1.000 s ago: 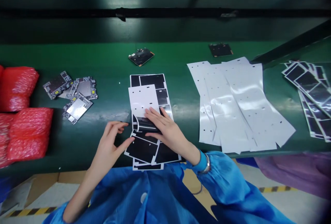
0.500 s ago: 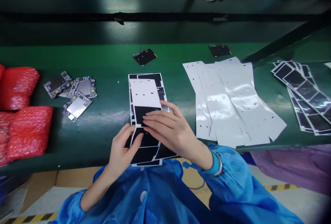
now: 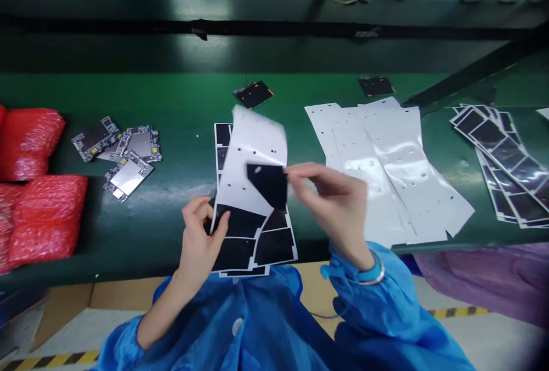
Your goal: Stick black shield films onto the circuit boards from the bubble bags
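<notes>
Head view — right hand (image 3: pixel 330 205) pinches black film (image 3: pixel 266 185), left hand (image 3: pixel 198 245) grips the white liner sheet (image 3: pixel 253 154).

Green workbench (image 3: pixel 128 91); yellow-black floor tape (image 3: pixel 458 312); cardboard (image 3: pixel 120 294) on floor below.
</notes>
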### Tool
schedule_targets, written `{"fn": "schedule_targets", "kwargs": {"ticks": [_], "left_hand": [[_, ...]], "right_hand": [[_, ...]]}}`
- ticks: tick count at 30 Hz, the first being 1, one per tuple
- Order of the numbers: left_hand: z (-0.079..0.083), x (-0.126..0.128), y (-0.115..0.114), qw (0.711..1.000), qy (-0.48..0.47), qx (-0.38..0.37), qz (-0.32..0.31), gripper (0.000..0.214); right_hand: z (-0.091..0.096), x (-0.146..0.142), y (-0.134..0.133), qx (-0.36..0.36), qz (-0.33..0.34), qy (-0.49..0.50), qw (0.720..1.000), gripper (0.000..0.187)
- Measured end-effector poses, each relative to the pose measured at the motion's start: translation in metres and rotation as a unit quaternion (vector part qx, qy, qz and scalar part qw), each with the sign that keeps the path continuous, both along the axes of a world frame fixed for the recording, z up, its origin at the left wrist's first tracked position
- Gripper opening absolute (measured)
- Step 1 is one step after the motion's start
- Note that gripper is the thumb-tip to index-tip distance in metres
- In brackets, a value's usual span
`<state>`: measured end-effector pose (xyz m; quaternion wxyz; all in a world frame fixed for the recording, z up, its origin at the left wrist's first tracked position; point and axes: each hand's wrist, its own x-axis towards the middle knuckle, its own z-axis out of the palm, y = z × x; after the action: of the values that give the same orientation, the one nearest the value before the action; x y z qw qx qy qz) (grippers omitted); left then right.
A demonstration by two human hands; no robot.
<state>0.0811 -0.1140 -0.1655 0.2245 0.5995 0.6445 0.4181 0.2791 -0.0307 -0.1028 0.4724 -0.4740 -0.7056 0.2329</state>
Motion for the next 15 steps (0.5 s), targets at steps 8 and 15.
{"fn": "schedule_targets", "kwargs": {"ticks": [8, 15], "left_hand": [[0.015, 0.002, 0.003, 0.995, 0.083, 0.020, -0.050, 0.029], [0.033, -0.014, -0.004, 0.989, 0.035, -0.011, -0.142, 0.017]], "right_hand": [[-0.007, -0.025, -0.015, -0.032, 0.224, 0.052, 0.973, 0.021], [-0.027, -0.017, 0.006, -0.238, 0.165, 0.167, 0.942, 0.017]]}}
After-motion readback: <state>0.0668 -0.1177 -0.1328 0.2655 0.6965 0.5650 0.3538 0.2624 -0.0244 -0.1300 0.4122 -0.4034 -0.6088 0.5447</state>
